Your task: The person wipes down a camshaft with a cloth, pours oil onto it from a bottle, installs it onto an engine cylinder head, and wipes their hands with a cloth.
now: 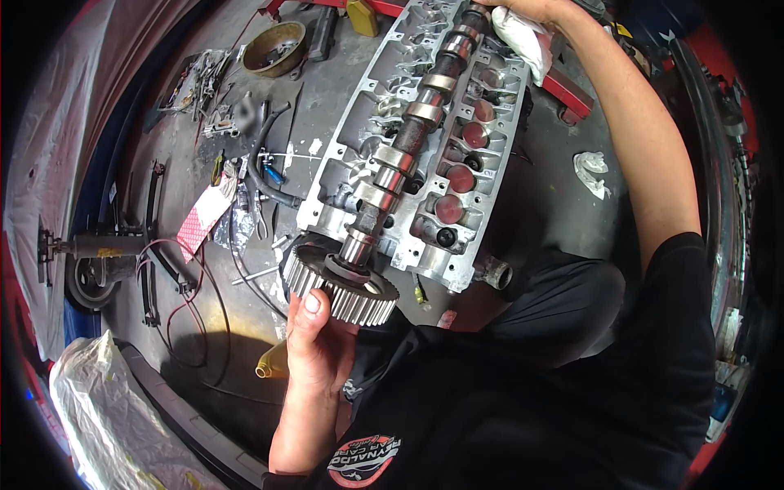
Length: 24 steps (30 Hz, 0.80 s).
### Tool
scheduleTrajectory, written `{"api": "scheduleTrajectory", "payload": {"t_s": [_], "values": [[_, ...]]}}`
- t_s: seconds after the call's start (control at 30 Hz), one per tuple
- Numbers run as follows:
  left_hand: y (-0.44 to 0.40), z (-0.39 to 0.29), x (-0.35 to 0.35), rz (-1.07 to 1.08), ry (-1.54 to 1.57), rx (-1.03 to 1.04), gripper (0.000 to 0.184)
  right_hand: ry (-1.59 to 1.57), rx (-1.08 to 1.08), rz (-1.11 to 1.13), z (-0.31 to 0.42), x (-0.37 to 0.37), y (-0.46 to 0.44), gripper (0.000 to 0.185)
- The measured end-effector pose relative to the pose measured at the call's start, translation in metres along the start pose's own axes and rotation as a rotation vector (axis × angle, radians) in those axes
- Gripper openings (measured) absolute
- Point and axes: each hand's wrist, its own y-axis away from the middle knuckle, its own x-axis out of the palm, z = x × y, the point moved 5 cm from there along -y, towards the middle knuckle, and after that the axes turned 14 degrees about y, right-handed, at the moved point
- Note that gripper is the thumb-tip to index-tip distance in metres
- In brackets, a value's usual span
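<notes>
left hand (321,353) is clasping the gear (359,303), likely steadying the shaft (395,157); whether right hand (535,7) is gripping, one cannot tell.

Single head-worn view, wide, facing steeply down, close above camshaft (414,135).

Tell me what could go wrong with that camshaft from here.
If the left hand loses its grip on the gear, the camshaft could drop and its lobes may knock the cylinder head beneath.
The thumb lies against the gear's teeth, so a slip might pinch or scrape it.
The rag hangs at the head's far edge and might shed lint into its open recesses.
</notes>
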Motion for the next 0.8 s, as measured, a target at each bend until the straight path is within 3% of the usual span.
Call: {"api": "scheduleTrajectory", "payload": {"t_s": [0.2,0.27,0.53,0.6,0.63,0.67,0.73,0.8], "values": [[0.001,0.003,0.009,-0.031,0.060,0.022,0.069,0.217,-0.061,0.029,0.017,-0.011,0.002,0.026],[0.002,0.002,0.008,-0.033,0.025,0.032,0.067,0.271,0.006,0.049,0.019,-0.013,0.006,0.027],[0.004,0.002,0.011,-0.011,0.074,0.013,0.075,0.170,0.001,-0.024,-0.001,-0.022,-0.005,0.031],[0.005,0.002,0.012,-0.014,0.079,0.012,0.076,0.463,0.073,-0.111,0.008,-0.044,0.017,0.035],[0.005,0.001,0.015,-0.001,0.088,0.000,0.076,0.616,0.210,-0.186,0.023,-0.056,0.037,0.037],[0.005,0.000,0.013,0.005,0.088,0.005,0.076,0.616,0.209,-0.194,0.026,-0.063,0.048,0.037],[0.005,0.000,0.006,0.010,0.073,-0.036,0.076,0.777,0.127,-0.306,0.026,-0.079,0.062,0.038],[0.006,-0.001,0.011,0.019,0.098,-0.033,0.079,0.675,-0.071,-0.332,0.007,-0.080,0.059,0.040]]}}
